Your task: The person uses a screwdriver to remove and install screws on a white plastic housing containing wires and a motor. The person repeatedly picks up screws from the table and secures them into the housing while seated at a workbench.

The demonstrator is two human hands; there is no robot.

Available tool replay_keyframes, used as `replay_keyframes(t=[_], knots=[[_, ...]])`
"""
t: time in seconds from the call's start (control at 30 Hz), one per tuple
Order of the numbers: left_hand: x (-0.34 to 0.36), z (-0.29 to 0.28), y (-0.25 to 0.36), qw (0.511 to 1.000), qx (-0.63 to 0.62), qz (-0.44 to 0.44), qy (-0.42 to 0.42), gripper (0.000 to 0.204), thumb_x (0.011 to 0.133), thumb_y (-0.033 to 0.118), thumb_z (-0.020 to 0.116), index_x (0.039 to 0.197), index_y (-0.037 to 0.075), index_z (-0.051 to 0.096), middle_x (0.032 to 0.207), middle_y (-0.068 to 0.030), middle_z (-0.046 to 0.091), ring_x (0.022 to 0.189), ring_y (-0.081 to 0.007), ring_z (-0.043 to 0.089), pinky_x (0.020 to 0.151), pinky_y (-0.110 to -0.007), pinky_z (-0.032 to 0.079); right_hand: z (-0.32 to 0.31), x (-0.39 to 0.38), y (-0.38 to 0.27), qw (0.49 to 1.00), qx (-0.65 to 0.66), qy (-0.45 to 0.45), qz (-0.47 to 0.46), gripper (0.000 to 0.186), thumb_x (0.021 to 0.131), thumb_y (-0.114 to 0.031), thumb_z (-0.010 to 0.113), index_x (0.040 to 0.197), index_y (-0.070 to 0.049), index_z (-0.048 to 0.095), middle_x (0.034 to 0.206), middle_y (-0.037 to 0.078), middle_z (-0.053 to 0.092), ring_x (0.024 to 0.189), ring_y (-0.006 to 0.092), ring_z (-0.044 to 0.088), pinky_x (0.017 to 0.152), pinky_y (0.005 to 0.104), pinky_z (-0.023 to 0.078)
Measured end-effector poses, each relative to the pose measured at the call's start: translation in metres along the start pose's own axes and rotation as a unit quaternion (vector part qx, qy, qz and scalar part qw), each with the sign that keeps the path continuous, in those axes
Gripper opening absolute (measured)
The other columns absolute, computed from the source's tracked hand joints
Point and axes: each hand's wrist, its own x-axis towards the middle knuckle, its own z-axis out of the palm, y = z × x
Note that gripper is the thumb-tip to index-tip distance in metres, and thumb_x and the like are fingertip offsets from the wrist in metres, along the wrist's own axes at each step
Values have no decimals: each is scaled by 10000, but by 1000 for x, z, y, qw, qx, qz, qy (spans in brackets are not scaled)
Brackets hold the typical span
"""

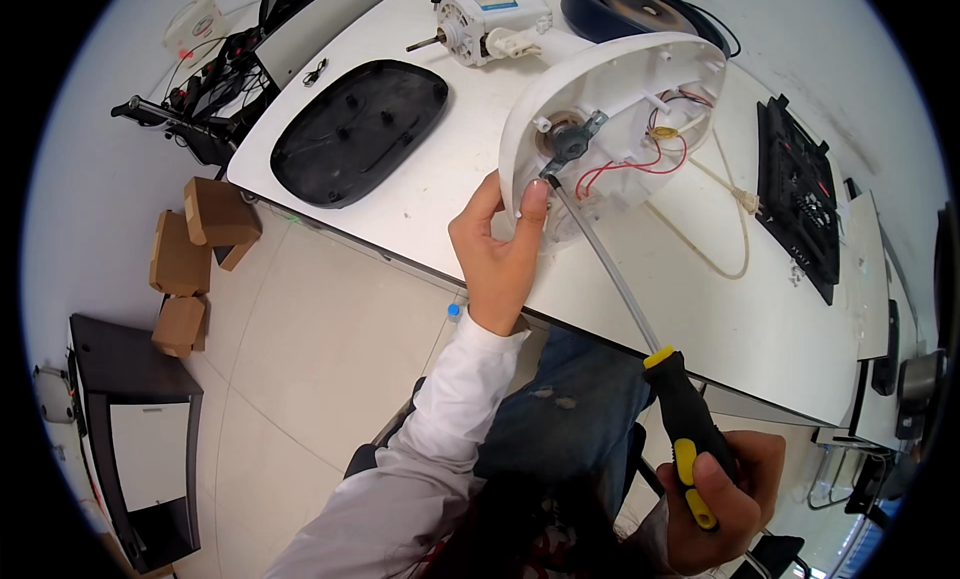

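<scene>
Possibly, the long steel screwdriver with a black-and-yellow handle [659, 357], gripped by the right hand [725, 509] at lower right, could skid off the grey metal bracket [570, 144] if tilted, jabbing the left hand [498, 259] pinching the curved white plastic housing [614, 71] at upper centre.

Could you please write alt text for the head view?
The right hand holds a black-and-yellow screwdriver at a metal bracket in a white housing that the left hand grips. Nearby lie a motor and black cover.

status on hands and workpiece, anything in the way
Left hand holding white curved plastic housing. Right hand gripping black-and-yellow screwdriver, tip near dark metal bracket. Thin red wires close by.
</scene>
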Motion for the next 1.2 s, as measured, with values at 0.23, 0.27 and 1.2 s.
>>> replay_keyframes(t=[0.23, 0.27, 1.2], knots=[[1, 0, -4, 1000, 6, 1, -6, 261, 850, 215, 638, 852, -44, 605, 677, -22, 559, 662, -85, 450, 638, -224, 377, -4, 12, 4, 987, -109, -52, -105, 345, 771, -147, 705, 1070, -46, 565, 920, 156, 540, 749, 230, 560, 551, 263, 455], [1, 1, -4, 1000, 9, 5, -6, 262, 851, 217, 636, 852, -43, 605, 677, -22, 559, 662, -84, 451, 640, -224, 377, -3, 14, 7, 981, -134, -38, -138, 353, 805, -208, 676, 1076, -28, 538, 933, 156, 521, 755, 220, 557, 534, 255, 442], [-8, -4, -1, 999, 32, 25, -33, 345, 864, 172, 580, 1148, -16, 526, 994, -92, 590, 889, -127, 522, 789, -270, 402, -6, 10, 1, 942, -284, -24, -177, 317, 717, -100, 703, 977, -281, 695, 1161, -64, 576, 832, 179, 389, 650, 217, 357]])
